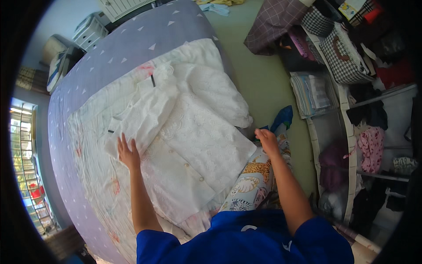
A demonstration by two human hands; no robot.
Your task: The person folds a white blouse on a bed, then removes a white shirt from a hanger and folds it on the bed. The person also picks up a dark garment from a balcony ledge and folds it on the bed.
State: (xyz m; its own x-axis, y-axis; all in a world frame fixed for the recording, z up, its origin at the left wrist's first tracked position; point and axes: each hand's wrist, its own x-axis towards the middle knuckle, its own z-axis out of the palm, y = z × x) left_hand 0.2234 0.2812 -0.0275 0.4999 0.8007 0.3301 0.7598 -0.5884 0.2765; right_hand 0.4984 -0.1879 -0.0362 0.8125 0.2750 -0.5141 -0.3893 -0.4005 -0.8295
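A white lace button-up blouse (206, 127) is spread out on the bed in front of me, its collar end away from me. Pale round buttons run down its front. On its left side a sleeve (151, 116) angles out toward my left hand (128, 153), which rests on the cloth near the sleeve's end with fingers spread. Two small dark strips show along that side. My right hand (267, 140) is curled closed above my knee, just beyond the blouse's lower right corner. What its fingers hold, if anything, I cannot make out.
The blouse lies on a pale, pink-stained blanket (88, 132) over a purple patterned bedsheet (132, 42). My leg in printed trousers (248, 182) is along the bed's right edge. Right of the green floor (250, 75) stands a shelf rack (349, 145) of clothes and bags. A barred window (28, 163) is left.
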